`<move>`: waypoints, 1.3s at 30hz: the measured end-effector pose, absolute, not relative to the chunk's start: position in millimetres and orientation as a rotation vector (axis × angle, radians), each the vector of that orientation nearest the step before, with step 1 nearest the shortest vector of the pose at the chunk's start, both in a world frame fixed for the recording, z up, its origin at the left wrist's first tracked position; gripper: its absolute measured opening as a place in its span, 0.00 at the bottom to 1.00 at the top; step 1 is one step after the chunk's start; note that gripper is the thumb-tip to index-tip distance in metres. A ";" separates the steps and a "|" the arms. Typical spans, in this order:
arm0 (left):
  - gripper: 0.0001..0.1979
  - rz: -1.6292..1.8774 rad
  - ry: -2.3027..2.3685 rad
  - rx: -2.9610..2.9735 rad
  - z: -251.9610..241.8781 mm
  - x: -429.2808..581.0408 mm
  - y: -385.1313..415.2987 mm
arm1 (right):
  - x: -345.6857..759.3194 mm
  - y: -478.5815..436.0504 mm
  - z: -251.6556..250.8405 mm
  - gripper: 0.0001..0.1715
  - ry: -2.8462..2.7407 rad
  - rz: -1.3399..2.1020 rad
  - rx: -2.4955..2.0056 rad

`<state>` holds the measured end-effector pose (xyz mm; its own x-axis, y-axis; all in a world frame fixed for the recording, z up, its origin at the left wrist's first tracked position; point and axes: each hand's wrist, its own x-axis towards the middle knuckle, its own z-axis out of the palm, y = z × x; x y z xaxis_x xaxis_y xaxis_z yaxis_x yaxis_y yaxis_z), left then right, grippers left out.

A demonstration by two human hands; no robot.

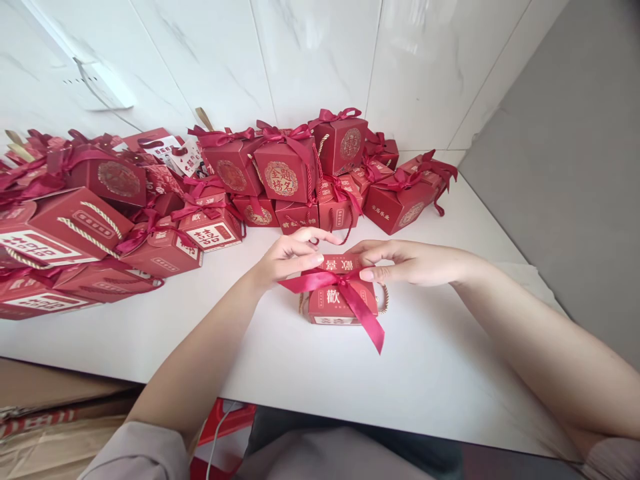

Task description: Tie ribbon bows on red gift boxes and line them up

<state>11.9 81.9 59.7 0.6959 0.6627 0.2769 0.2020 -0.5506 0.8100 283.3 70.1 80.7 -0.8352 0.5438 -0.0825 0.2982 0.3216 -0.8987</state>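
A red cardboard gift box [336, 309] with white characters stands on the white table in front of me. A shiny magenta ribbon [363, 312] is tied in a knot across its top, one long tail hanging over the near side. My left hand [295, 255] holds the box at its far left corner, thumb on the edge and index finger stretched past the far side. At the far right corner my right hand [400, 261] grips the box, thumb on top beside the ribbon and the other fingers partly hidden behind it. A twisted cord handle [384, 299] sticks out on the right side.
Several ribboned red boxes [283, 175] are stacked along the tiled wall [320, 60]. More boxes [60, 223] pile up on the left. A socket strip [103, 87] with a cable is on the wall. Brown cardboard [55, 443] lies below the table's left front edge.
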 end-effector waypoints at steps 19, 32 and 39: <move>0.20 0.782 0.691 1.950 44.7 22.6 80.3 | 234.7 21.7 53.6 0.08 -2.295 0.256 -0.681; 0.23 0.955 0.851 1.964 41.3 23.5 83.2 | 244.0 17.2 73.5 0.18 -2.678 -0.083 -0.245; 0.23 0.875 0.852 1.892 44.7 14.1 89.8 | 256.6 25.7 86.3 0.15 -2.719 0.185 -0.306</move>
<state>14.1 89.8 44.7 0.5209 0.8198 0.2379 0.2164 -0.3964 0.8922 256.6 25.7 86.3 -0.8976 0.2386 0.3705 0.1862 0.9673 -0.1720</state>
